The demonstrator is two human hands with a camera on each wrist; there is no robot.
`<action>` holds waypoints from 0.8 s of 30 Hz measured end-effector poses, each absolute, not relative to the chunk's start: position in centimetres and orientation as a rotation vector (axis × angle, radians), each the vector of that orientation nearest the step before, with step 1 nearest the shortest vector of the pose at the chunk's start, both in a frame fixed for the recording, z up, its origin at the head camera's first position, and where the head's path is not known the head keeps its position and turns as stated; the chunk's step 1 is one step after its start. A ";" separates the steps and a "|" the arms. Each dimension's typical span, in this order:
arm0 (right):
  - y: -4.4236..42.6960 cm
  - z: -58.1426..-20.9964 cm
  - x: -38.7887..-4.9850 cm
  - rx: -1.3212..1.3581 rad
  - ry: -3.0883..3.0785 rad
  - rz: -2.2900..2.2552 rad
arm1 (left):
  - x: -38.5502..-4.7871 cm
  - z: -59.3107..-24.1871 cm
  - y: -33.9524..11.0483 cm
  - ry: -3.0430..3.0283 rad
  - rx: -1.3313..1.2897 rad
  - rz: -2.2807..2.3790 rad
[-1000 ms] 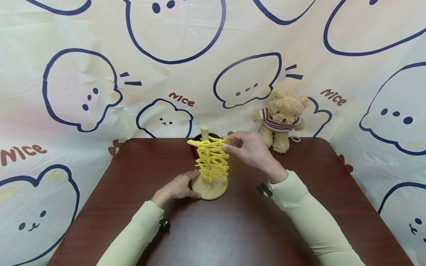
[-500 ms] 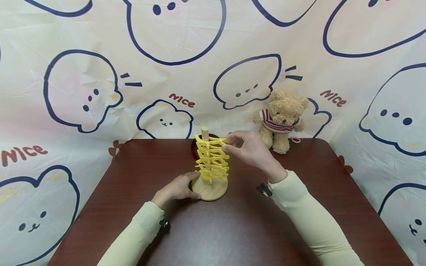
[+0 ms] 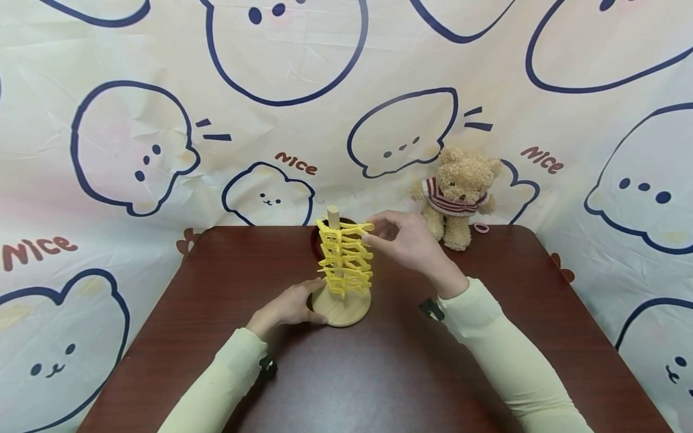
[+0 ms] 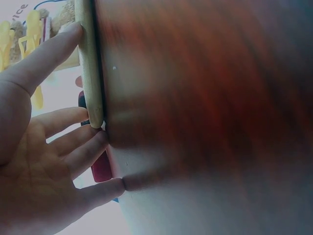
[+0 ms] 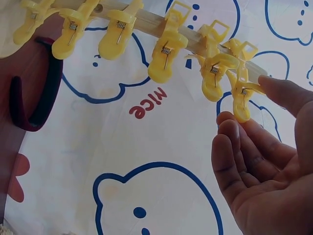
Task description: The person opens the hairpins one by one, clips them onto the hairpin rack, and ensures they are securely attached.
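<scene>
A wooden stand has a round base [image 3: 342, 313] and an upright post [image 3: 332, 216]. Several yellow clothespins [image 3: 346, 261] are clipped one above another along the post. My left hand [image 3: 289, 304] grips the left edge of the base; in the left wrist view its thumb lies over the disc's face and its fingers reach the rim and table. At the top clothespin [image 5: 243, 93], my right hand [image 3: 406, 240] has its thumb and fingers spread around the two handles. The thumb tip touches or nearly touches one handle, and the handles stand apart.
Behind the stand is a dark red curved band [image 5: 41, 93]. A teddy bear [image 3: 456, 195] in a striped top sits at the table's back right, with a small pink ring [image 3: 480, 227] beside it. A printed cloth [image 3: 325, 132] hangs behind the brown table [image 3: 227, 270].
The top clothespin swung from jutting left to sitting on the post in line with the others. Its handles have since spread as my right fingers loosened. My left hand has stayed put.
</scene>
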State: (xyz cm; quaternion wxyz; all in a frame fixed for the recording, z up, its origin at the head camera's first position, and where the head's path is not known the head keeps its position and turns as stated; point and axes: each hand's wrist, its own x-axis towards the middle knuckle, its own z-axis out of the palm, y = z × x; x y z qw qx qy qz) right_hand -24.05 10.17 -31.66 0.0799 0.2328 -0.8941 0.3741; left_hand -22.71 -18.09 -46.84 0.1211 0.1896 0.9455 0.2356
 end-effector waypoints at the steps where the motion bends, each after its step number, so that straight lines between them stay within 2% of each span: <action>1: 10.2 -31.7 -24.0 0.696 -2.673 1.122 | -22.7 -46.8 -18.1 2.760 0.556 0.689; 16: 12.1 -32.0 -23.8 0.713 -2.719 1.120 | -22.8 -46.6 -18.6 2.743 0.559 0.650; 24: 14.5 -33.0 -24.4 0.711 -2.705 0.938 | -23.0 -45.7 -19.9 2.793 0.470 0.653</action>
